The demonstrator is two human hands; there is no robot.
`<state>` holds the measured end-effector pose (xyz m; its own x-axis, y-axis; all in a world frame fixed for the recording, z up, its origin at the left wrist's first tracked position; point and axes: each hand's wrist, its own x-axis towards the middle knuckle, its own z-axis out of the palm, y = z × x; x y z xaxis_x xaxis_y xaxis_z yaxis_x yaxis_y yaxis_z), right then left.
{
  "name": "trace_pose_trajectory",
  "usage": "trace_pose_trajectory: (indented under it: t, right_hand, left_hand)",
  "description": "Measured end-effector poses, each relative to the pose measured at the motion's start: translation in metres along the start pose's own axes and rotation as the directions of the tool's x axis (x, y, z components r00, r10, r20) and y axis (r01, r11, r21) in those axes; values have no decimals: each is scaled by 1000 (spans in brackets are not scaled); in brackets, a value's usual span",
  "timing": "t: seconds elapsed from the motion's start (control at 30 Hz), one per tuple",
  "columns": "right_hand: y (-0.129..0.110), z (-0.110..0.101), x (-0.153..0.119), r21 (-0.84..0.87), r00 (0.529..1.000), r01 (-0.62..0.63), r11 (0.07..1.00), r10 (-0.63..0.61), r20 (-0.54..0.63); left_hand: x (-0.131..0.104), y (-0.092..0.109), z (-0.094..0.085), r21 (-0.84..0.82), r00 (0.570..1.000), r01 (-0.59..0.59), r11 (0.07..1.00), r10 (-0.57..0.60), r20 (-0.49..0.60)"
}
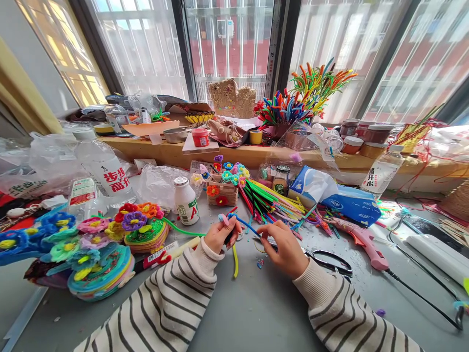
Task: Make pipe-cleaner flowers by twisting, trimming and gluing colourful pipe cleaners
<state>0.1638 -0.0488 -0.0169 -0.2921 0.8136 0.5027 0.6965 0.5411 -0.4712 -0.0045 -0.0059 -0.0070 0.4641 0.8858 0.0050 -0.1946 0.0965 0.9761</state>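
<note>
Bent into a loop at one end, a blue pipe cleaner [245, 224] stretches between my two hands above the grey table. My left hand [221, 235] pinches its looped end, and a small pink piece [222, 218] shows at the fingertips. My right hand [285, 248] is closed on the other end with thumb and forefinger. Below the left hand a yellow pipe cleaner [235, 264] hangs or lies; I cannot tell which. A green pipe cleaner [183, 231] runs toward the left wrist. Scissors with black handles [331, 263] lie beside my right hand, partly hidden by it.
Pipe-cleaner flowers [90, 244] crowd the left side. Ahead stand a white bottle [186, 201], a small flower basket [223, 193] and a bundle of pipe cleaners [273, 200]. A pink glue gun [361, 240] with a cord and a blue tissue pack [346, 203] lie right.
</note>
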Motion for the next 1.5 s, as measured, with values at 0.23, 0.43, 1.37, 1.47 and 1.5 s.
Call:
trace_pose_trajectory:
  t: [0.23,0.43,1.37,1.47,1.5]
  right_hand:
    - [-8,4,2,193,998,-67,979,64,18]
    - [-15,3,0,230,997,-32,973,45,-55]
    - [-17,2,-3,140,980,-56,989,81,-182]
    - [-17,0,-2,144,961,-109,984,142,-240]
    - [-17,-1,-1,148,951,-130,980,166,-263]
  left_hand:
    - [-5,-6,8,109,988,41,993,-57,144]
    - [-7,-9,11,188,960,83,979,-129,250]
    - [-12,-9,21,129,943,155,979,-186,275]
    - [-12,-4,18,192,962,139,971,-179,208]
    - [-12,-2,16,219,979,111,969,-144,141]
